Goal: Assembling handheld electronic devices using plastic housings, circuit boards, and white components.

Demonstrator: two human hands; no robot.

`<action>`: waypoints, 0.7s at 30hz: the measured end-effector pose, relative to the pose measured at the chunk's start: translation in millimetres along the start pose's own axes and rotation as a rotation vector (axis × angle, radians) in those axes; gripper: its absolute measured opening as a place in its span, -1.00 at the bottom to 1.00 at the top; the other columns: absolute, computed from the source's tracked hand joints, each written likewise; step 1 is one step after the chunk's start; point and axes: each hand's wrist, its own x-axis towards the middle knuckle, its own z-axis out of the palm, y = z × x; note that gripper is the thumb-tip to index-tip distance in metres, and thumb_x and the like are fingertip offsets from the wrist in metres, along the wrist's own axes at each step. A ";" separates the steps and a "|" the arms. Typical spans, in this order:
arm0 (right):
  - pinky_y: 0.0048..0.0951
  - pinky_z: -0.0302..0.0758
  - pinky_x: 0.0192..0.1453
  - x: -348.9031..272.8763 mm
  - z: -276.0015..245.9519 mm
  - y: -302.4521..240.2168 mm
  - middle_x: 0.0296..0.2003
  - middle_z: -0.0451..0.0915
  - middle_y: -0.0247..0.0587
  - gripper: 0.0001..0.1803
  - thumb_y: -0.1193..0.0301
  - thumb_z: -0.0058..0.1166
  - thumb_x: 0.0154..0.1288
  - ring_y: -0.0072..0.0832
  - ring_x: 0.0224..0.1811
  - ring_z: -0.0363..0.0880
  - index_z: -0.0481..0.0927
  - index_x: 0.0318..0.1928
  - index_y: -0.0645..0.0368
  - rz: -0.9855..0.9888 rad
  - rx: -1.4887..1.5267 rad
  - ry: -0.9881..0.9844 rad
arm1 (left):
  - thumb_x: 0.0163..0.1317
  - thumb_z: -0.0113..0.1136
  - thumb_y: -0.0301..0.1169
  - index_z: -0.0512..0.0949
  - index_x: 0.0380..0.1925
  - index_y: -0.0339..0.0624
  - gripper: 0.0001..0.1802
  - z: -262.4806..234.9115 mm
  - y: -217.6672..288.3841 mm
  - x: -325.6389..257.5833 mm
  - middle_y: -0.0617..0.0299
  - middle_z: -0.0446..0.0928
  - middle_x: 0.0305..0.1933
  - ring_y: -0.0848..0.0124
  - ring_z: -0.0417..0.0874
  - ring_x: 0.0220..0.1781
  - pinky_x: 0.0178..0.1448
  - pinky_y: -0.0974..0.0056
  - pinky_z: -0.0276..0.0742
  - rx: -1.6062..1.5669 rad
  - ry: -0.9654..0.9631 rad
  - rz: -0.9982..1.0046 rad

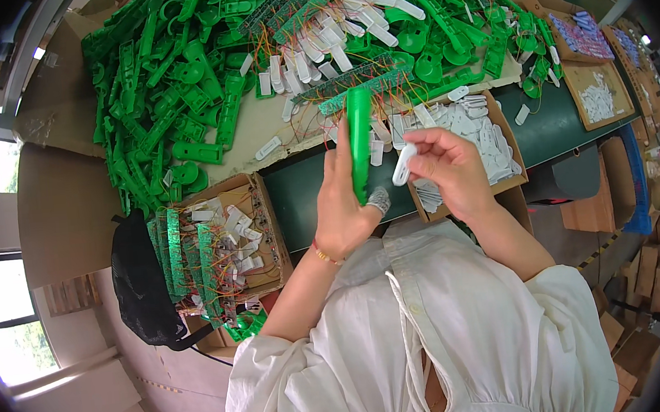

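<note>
My left hand (pixel 343 202) is closed around a long green plastic shell (pixel 360 137), held upright above the table's front edge. A silvery-grey wrap covers the tip of its thumb. To its right, my right hand (pixel 452 168) pinches a small white oval plastic piece (pixel 404 164) between thumb and fingers. A short gap separates the white piece from the green shell. Just beyond my right hand stands a cardboard box (pixel 506 139) of many similar white pieces. Green circuit boards (pixel 366 81) with orange and red wires and white connectors lie beyond the shell.
A large heap of green plastic shells (pixel 178 86) covers the far table. At left, a carton (pixel 268 219) holds wired circuit boards and white parts, beside a black mesh bag (pixel 144 281). Cardboard trays (pixel 599 96) sit at the right on the dark green tabletop (pixel 298 197).
</note>
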 end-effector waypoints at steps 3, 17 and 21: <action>-0.56 0.52 -0.22 -2.9 7.8 7.7 -0.31 0.54 -0.25 -0.66 0.58 0.15 0.06 -0.57 -0.31 0.53 0.45 -0.09 0.30 0.064 0.019 -0.029 | -0.34 0.04 -0.65 -0.14 0.32 -0.28 0.06 5.3 -1.2 -0.6 -0.02 0.30 -0.08 0.11 0.41 -0.06 0.06 0.22 0.35 0.071 -0.101 0.076; -0.53 0.50 -0.15 -1.5 5.9 26.0 -0.29 0.54 -0.21 -0.70 0.61 0.16 0.05 -0.55 -0.26 0.54 0.42 -0.17 0.26 0.064 0.215 -0.062 | -0.14 0.32 -0.58 -0.27 0.30 -0.28 0.11 15.1 2.4 -7.7 0.00 0.49 -0.02 0.26 0.61 -0.23 -0.19 0.31 0.53 0.139 0.293 0.268; -0.52 0.53 -0.17 -2.3 5.6 22.9 -0.33 0.55 -0.21 -0.76 0.61 0.16 0.05 -0.55 -0.30 0.55 0.44 -0.24 0.27 0.055 0.160 -0.061 | -0.22 0.20 -0.72 -0.18 0.29 -0.37 0.04 13.6 3.6 -9.5 -0.06 0.48 -0.05 0.08 0.56 -0.14 -0.13 0.20 0.49 -0.060 0.156 0.090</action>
